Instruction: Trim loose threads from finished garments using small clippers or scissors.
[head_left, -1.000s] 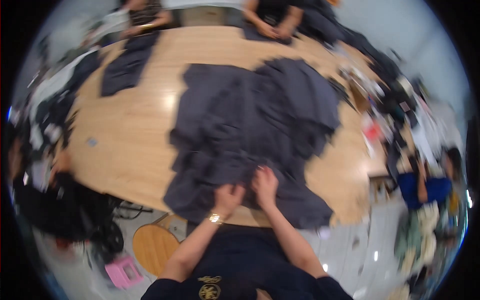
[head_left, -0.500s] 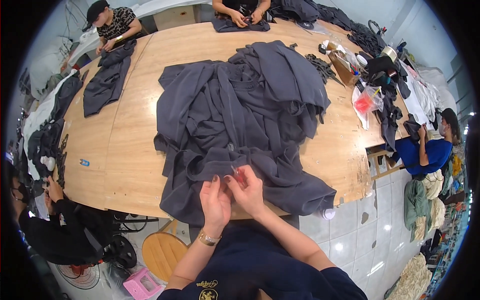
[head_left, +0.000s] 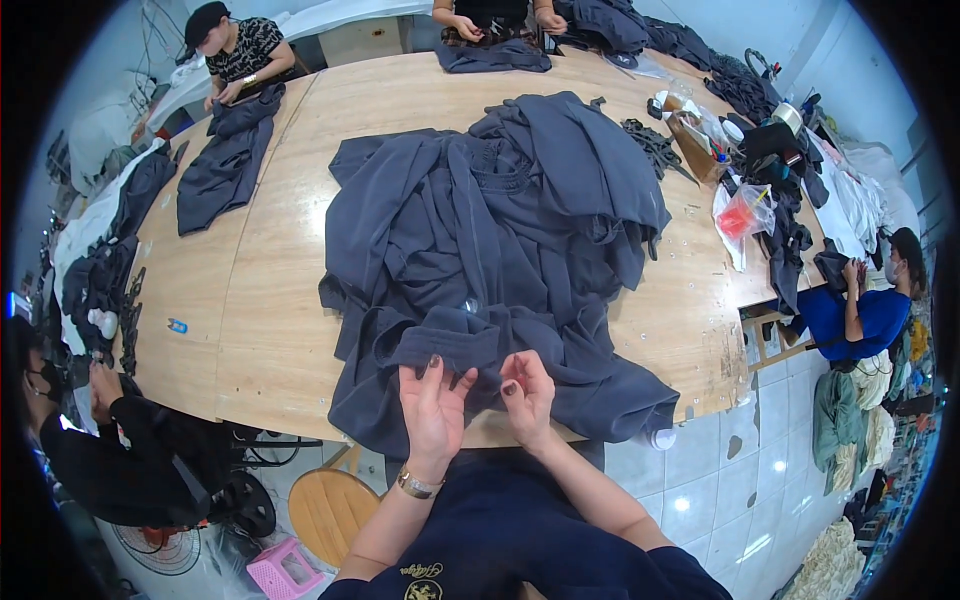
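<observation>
A heap of dark grey garments (head_left: 430,230) covers the middle of the table, with a gathered elastic waistband showing near its top. At the near side, my left hand (head_left: 432,405) grips the edge of a stitched band (head_left: 445,345) of dark grey cloth, thumb on top and some fingers tucked beneath. My right hand (head_left: 527,395) is just right of that band, apart from it, with fingers curled in toward the thumb. What it holds, if anything, is too small or hidden to tell. A small shiny spot lies on the cloth above the band.
Around the wooden table (head_left: 275,290) several other people work on dark cloth. A small blue object (head_left: 177,326) lies at left. Far right are a bagged red drink (head_left: 740,215) and piled cloth. Below stand a round wooden stool (head_left: 330,515) and a pink plastic stool (head_left: 282,570).
My right hand has drawn away to the right from my left hand and the band. The reddish thing seen at its fingertips no longer shows. My left hand stays at the band.
</observation>
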